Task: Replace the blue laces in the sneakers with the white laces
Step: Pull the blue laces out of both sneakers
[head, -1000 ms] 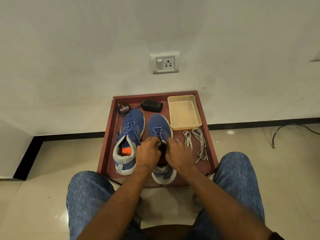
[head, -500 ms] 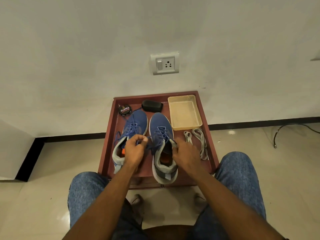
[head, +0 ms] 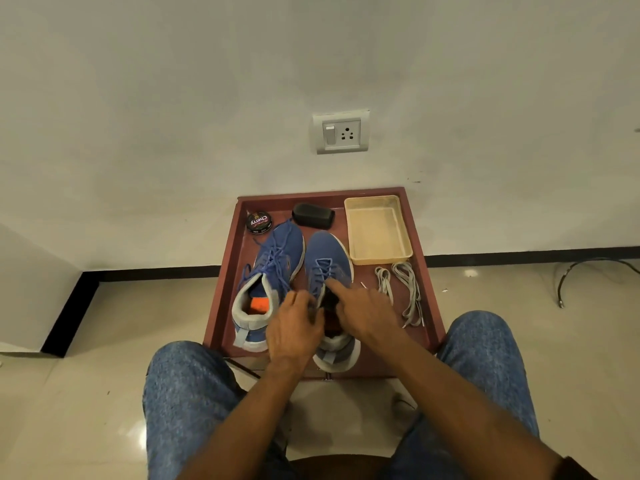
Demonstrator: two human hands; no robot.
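"Cherry" on round black tin (head: 259, 222)

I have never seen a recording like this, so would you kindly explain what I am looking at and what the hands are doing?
There is no machine here. A person wears a camera on the head, looking down past their denim-clad knees. This single view shows a dark red wooden tray table against the wall. On it stand two blue fabric sneakers with blue laces: the left sneaker and the right sneaker. Beside them lie loose white laces, an empty beige plastic tray, a round black polish tin and a black brush. The left hand rests at the right sneaker's opening; the right hand points a finger at its laces. Whether either grips a lace is unclear.
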